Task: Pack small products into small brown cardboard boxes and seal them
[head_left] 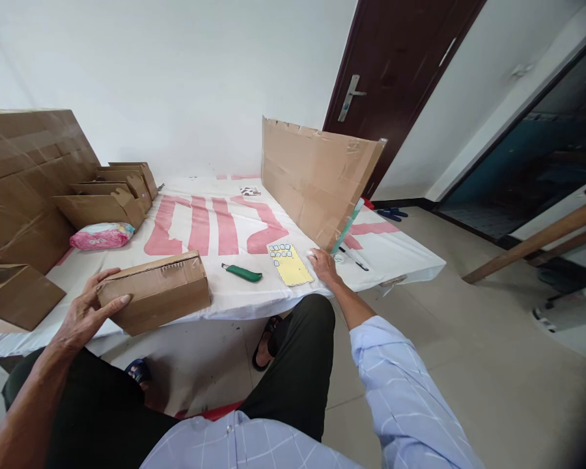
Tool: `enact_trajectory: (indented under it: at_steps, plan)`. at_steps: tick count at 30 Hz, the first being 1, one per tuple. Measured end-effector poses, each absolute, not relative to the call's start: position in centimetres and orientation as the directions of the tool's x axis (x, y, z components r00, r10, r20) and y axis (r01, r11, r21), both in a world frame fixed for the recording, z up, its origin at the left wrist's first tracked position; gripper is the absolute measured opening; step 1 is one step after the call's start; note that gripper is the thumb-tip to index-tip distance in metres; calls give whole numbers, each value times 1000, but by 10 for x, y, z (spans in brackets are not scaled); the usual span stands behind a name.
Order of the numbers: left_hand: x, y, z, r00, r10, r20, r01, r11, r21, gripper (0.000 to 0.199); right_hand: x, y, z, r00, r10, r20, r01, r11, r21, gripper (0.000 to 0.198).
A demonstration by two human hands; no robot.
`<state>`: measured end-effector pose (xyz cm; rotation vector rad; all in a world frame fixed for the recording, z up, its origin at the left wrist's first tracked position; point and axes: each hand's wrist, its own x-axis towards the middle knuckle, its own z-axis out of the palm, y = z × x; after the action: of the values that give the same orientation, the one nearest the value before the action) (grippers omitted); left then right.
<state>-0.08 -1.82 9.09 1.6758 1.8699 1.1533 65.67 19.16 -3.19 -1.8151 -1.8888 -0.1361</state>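
My left hand grips the left end of a closed brown cardboard box at the table's front edge, thumb on top. My right hand rests with curled fingers beside the right edge of a yellow sheet. That sheet carries several small white, blue-edged stickers near its upper left. Whatever the right fingers pinch, if anything, is hidden. Between the box and the sheet lies a green utility knife. Behind the right hand a large cardboard panel stands upright.
Several small cardboard boxes stand at the left, before a large carton. A pink packet lies by them. An open box sits front left. A pen lies right of my hand. White cloth with red print covers the table.
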Motion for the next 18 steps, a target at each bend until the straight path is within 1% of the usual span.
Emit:
enact_trajectory:
  at_steps: [5, 9, 12, 18]
  plan:
    - [-2, -17, 89, -208, 948, 240, 649, -50, 759, 89, 656, 192, -32, 67, 907, 416, 966, 45, -253, 39]
    - [-2, -18, 87, -216, 949, 231, 616, -50, 786, 88, 654, 190, -31, 88, 913, 397, 970, 12, -242, 38]
    - [-2, -17, 87, -223, 950, 219, 599, -44, 800, 89, 652, 189, -27, 107, 925, 366, 973, -22, -230, 37]
    - [-1, -18, 87, -208, 954, 216, 602, -49, 797, 90, 647, 187, -13, 194, 941, 278, 970, -142, -198, 37]
